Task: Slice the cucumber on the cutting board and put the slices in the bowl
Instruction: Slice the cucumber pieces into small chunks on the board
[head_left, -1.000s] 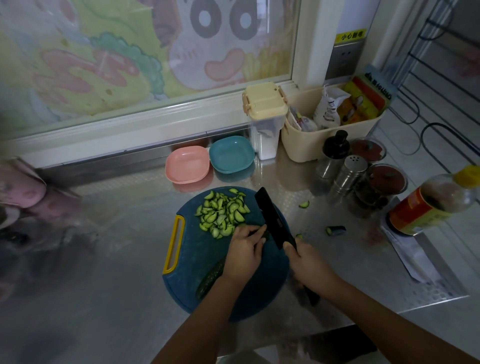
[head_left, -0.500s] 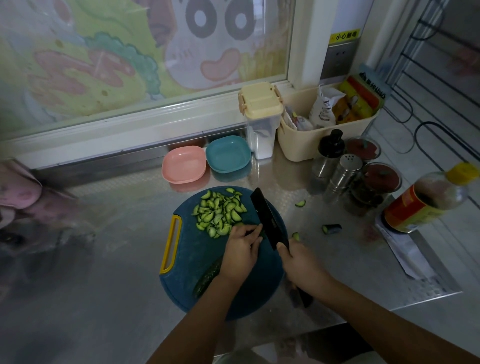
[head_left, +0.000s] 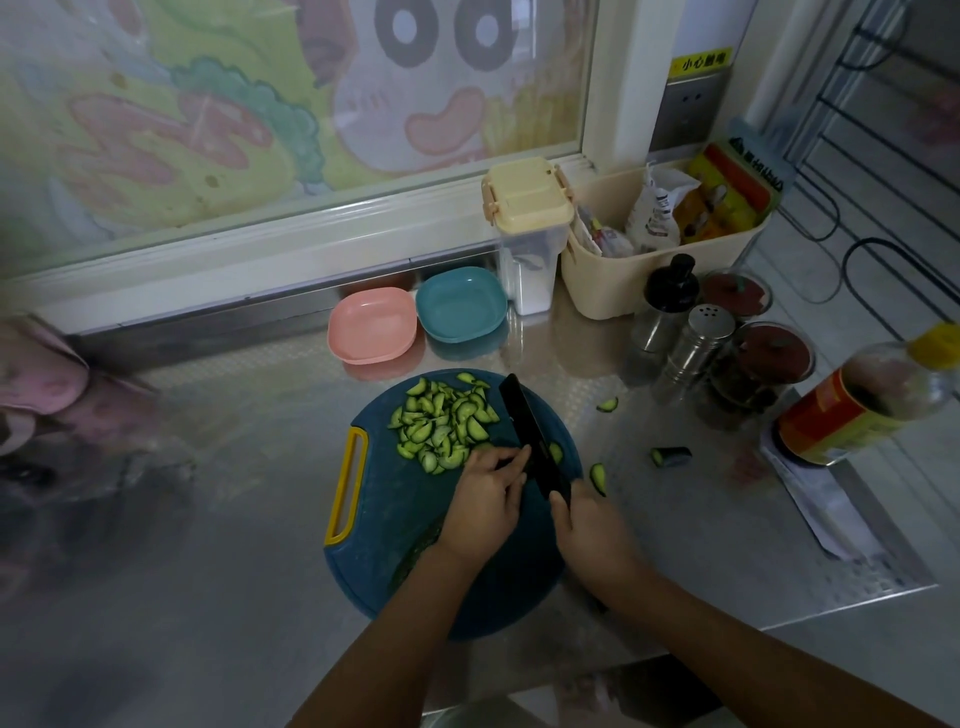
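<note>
A round blue cutting board (head_left: 379, 545) with a yellow handle lies on the steel counter. A heap of cucumber slices (head_left: 441, 421) sits on its far half. My left hand (head_left: 485, 506) presses down on the uncut cucumber piece (head_left: 418, 551), most of which it hides. My right hand (head_left: 589, 530) grips the handle of a black knife (head_left: 524, 426), whose blade rests on the board just right of my left fingertips. Behind the board stand a pink bowl (head_left: 371, 332) and a teal bowl (head_left: 461, 304), both with nothing in them.
Loose cucumber bits (head_left: 598, 478) and a cut end (head_left: 670, 457) lie right of the board. Further right are a shaker (head_left: 693, 351), lidded jars (head_left: 761, 369), a bottle (head_left: 857, 405), a lidded container (head_left: 527, 234) and a cream basket (head_left: 660, 260). A window ledge (head_left: 208, 270) runs behind.
The knife blade has shifted slightly against my left fingertips as slicing goes on. Both hands stay in nearly the same place on the board.
</note>
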